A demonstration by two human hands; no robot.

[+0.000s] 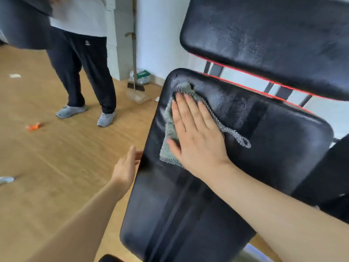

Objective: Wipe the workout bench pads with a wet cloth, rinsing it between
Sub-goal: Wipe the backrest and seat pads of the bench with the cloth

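A black padded bench pad (255,148) with red piping fills the middle of the view, its surface streaked wet. My right hand (196,137) lies flat with straight fingers on a grey-green cloth (170,127), pressing it against the pad near its upper left corner. The cloth's mesh loop (241,139) trails out to the right of my hand. My left hand (126,167) reaches to the pad's left edge with fingers straight and touches its side. A second black pad (273,38) sits above, separated by a gap.
Another person in dark trousers and grey shoes (85,76) stands on the wooden floor at the left. A broom and dustpan (136,91) lean in the corner by the white wall. Small scraps, one orange (35,126), lie on the floor.
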